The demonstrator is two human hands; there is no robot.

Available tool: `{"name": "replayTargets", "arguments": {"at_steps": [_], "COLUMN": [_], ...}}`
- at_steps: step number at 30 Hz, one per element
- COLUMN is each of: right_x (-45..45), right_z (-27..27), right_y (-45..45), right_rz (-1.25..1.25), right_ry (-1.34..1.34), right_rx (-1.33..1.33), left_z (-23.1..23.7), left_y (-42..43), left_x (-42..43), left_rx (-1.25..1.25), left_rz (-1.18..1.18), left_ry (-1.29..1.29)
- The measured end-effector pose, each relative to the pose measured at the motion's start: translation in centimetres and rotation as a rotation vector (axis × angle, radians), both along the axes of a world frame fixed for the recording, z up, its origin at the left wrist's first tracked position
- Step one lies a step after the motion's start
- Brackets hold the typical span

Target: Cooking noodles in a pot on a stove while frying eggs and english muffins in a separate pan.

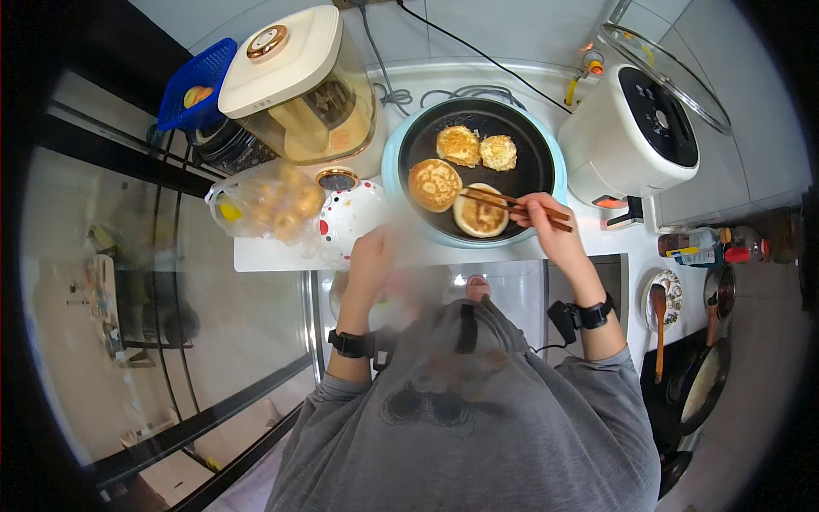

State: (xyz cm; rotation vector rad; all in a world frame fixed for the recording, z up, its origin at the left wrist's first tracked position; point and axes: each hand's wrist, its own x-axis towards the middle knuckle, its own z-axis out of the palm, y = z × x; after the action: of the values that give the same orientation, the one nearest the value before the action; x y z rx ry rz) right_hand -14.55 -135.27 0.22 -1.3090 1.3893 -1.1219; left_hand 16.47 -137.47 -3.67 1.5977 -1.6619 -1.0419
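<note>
In a round light-blue electric pan lie two browned flatbreads, one at the left and one nearer me. Two fried eggs sit side by side farther back. My right hand grips brown chopsticks, whose tips are at the nearer flatbread. Beside the pan's near left, my left hand is at the counter edge, close to a white dotted plate; its fingers are partly hidden by a blur.
Left of the pan are a cream rice dispenser, a plastic bag of round yellowish food and a blue basket. A white air fryer and a glass lid stand right. Farther right, a wooden spatula rests across a patterned plate.
</note>
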Motion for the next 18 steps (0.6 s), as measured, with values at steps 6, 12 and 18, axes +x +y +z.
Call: {"name": "replayTargets", "arguments": {"at_steps": [6, 12, 18], "right_x": [-4.0, -4.7, -4.3], "right_z": [0.5, -0.5, -0.3], "right_y": [2.0, 2.8, 3.5], "right_rz": [-0.103, -0.102, -0.099], "right_ry": [-0.038, -0.046, -0.035], "right_rx": [0.022, 0.057, 0.051], "left_z": [-0.2, 0.1, -0.2], "left_y": [0.1, -0.1, -0.6], "left_x": [0.1, -0.6, -1.3], "left_rx": [0.021, 0.022, -0.023], "left_rz": [-0.019, -0.054, -0.065], "left_ry": [-0.020, -0.039, 0.010]}}
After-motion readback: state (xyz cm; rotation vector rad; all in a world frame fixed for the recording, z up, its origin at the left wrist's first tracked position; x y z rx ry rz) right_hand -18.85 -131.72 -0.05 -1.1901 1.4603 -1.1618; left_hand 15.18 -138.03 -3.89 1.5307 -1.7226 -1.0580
